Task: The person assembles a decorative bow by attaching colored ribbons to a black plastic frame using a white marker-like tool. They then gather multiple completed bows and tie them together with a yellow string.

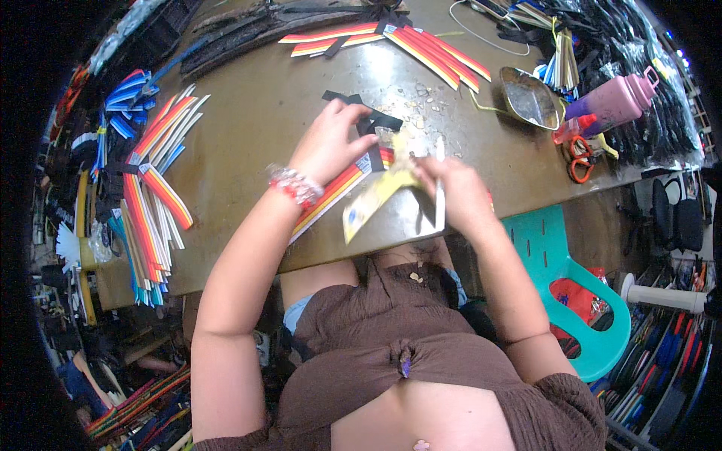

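My left hand (340,137) is over the brown table, its thumb and forefinger apart, the fingertips at several short black strips (382,119). Beside its wrist lies a strap (335,194) striped red, orange, yellow and white, with a black band near its far end. My right hand (460,194) is closed at the near side of the table. From it a yellow flat piece (380,197) reaches to the left, smeared by motion, with a blue spot near its lower end. A thin white stick (440,188) stands out along the same fingers; how they grip it is hidden.
Bundles of striped straps lie at the left (154,195) and far side (421,49). To the right are a metal scoop-like tray (530,98), a pink and purple bottle (615,101) and orange-handled scissors (579,161). Small pale scraps (423,101) dot the table. A green chair (543,240) stands right.
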Demonstrator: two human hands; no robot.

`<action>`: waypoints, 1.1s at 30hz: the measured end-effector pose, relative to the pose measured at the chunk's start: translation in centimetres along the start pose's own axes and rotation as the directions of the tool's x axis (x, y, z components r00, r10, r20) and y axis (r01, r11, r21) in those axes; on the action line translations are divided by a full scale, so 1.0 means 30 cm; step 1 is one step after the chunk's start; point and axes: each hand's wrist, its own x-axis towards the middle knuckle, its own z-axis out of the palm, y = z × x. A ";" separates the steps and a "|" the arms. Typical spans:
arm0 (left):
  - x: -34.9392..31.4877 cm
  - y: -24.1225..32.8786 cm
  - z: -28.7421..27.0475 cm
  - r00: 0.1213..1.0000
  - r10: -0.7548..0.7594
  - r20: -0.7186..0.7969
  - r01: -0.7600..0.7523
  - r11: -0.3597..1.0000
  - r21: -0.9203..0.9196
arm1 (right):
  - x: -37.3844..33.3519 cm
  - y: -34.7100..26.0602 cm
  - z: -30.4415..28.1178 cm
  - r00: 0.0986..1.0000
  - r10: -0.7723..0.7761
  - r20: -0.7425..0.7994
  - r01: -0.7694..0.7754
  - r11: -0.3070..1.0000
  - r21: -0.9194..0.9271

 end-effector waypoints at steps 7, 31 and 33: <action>0.231 -0.145 -0.008 0.994 -0.041 0.103 0.059 0.982 -0.180 | -0.077 0.006 0.090 0.970 -0.231 -0.075 0.236 0.969 0.073; -0.035 0.211 -0.156 0.995 -0.065 -0.069 0.037 0.932 -0.359 | 0.090 -0.053 -0.144 0.963 -0.102 0.249 -0.241 0.079 0.967; -0.054 0.186 -0.163 0.975 0.180 -0.130 -0.146 0.961 0.233 | 0.094 -0.031 -0.187 0.910 -0.312 0.273 -0.243 0.134 0.961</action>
